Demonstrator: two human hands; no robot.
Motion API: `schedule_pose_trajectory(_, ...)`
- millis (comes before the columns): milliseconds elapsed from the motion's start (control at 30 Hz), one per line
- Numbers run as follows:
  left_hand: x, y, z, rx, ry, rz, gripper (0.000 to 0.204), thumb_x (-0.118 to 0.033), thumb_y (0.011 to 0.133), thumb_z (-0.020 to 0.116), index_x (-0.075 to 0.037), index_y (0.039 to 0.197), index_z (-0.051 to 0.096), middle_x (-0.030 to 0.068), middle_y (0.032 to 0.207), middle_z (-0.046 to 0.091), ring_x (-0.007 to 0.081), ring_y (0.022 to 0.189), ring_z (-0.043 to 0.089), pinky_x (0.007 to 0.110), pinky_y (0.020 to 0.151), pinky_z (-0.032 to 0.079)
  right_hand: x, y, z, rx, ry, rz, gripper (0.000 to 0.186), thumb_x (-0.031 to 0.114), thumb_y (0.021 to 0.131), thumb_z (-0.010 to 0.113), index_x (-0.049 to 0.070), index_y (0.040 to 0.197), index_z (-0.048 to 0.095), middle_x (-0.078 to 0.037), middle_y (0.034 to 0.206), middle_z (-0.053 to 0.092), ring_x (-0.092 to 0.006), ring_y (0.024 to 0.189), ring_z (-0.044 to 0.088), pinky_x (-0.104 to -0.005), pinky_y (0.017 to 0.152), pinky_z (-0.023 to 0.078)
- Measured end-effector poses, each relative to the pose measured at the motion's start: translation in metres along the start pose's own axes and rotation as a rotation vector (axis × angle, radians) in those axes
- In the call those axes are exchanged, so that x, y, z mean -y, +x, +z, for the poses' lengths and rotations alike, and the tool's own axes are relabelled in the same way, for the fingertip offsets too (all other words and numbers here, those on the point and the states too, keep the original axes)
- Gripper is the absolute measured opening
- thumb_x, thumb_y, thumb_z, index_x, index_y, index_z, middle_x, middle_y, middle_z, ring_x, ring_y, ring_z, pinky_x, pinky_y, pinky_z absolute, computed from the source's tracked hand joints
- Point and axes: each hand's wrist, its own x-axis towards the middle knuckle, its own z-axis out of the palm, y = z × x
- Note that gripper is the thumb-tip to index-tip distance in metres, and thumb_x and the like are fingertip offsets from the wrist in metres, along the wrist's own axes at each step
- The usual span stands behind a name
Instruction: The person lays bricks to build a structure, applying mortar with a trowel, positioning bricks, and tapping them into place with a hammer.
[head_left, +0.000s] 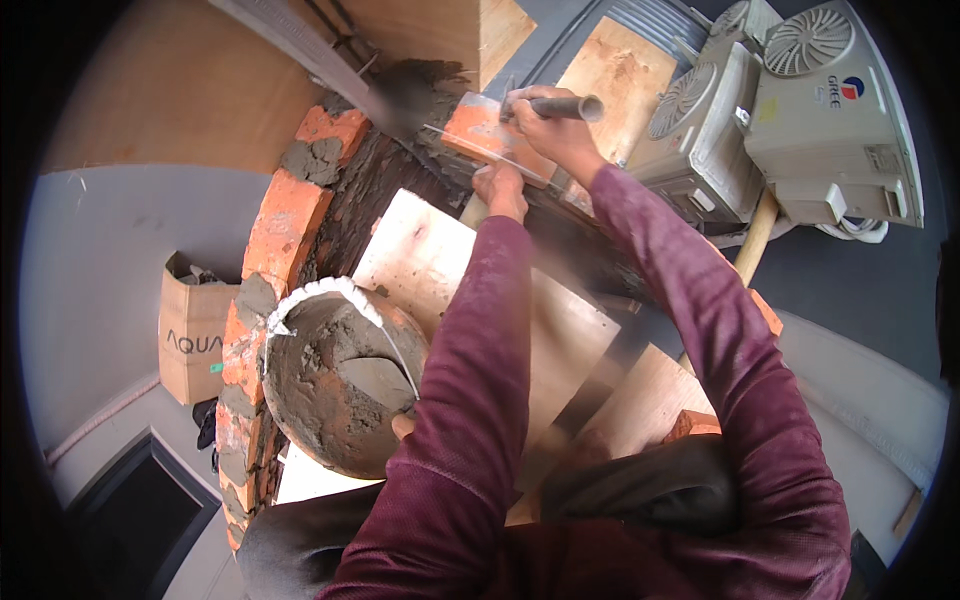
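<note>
An orange-red brick (472,127) with a grey-smeared top lies at the far middle of the brickwork. In my right hand (552,132), closed above the brick's right part, is a tool with a round, tube-like grey handle (570,107); its thin working end is too small to make out. Against the brick's near side, my left hand (502,188) has its fingers curled; what they hold, if anything, is hidden. A thin pale line (462,143) runs slantwise in front of the brick. Grey mortar (330,350) fills much of a round bucket with a trowel (378,384) resting in it.
A curved brick wall (285,225) with mortar joints runs down the left. Pale boards (410,245) lie below my arms. Air-conditioner units (830,120) stand at the far right, near a wooden pole (757,235). A cardboard box (192,330) sits beyond the wall; a long beam (310,50) slants overhead.
</note>
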Motion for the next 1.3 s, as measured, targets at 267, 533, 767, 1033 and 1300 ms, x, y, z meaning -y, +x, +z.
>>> schedule_pose_trajectory(267,-0.014,-0.007,0.004,-0.021,-0.022,-0.035,0.030,-0.012,0.093,0.068,0.007,0.115,0.059,0.0139,0.112,0.064,0.0265,0.092,0.068,0.041,0.083,0.060,0.011,-0.007,-0.003,0.033,-0.004,-0.039,0.020,0.011,0.093,0.060,-0.003,0.100,0.071,-0.010,0.085,0.072,-0.0141,0.075,0.069,-0.0268,0.068,0.055)
schedule_pose_trajectory(533,-0.002,0.010,-0.002,-0.035,0.197,0.060,0.043,-0.029,0.092,0.063,0.012,0.107,0.063,0.0179,0.107,0.069,0.0245,0.091,0.064,0.038,0.078,0.049,0.010,-0.013,0.016,0.081,0.147,0.120,0.020,0.017,0.094,0.064,-0.002,0.097,0.069,-0.011,0.087,0.072,-0.0157,0.078,0.070,-0.0274,0.069,0.058)
schedule_pose_trajectory(767,-0.019,-0.025,0.009,-0.049,0.018,-0.040,0.025,-0.018,0.084,0.075,0.004,0.092,0.065,0.0058,0.069,0.060,0.0129,0.046,0.047,0.033,0.041,0.035,0.006,0.007,-0.036,0.100,-0.006,0.039,0.025,0.020,0.096,0.064,-0.004,0.099,0.069,-0.011,0.087,0.072,-0.0149,0.075,0.070,-0.0263,0.068,0.059)
schedule_pose_trajectory(1033,-0.026,-0.018,0.011,0.024,0.132,-0.065,0.051,-0.022,0.090,0.071,0.006,0.128,0.051,0.0159,0.118,0.064,0.0295,0.097,0.067,0.048,0.083,0.056,-0.026,-0.005,-0.035,0.022,0.073,0.130,0.024,0.025,0.088,0.063,0.003,0.083,0.069,-0.009,0.072,0.068,-0.0177,0.068,0.066,-0.0348,0.066,0.053)
schedule_pose_trajectory(1300,-0.024,-0.002,-0.007,0.070,0.453,-0.122,0.047,-0.032,0.095,0.061,-0.002,0.130,0.052,0.0118,0.100,0.063,0.0287,0.072,0.063,0.049,0.074,0.056,0.039,-0.041,-0.125,0.149,0.040,0.085,0.030,0.026,0.096,0.062,-0.003,0.091,0.069,-0.012,0.090,0.072,-0.0155,0.071,0.069,-0.0287,0.064,0.057)
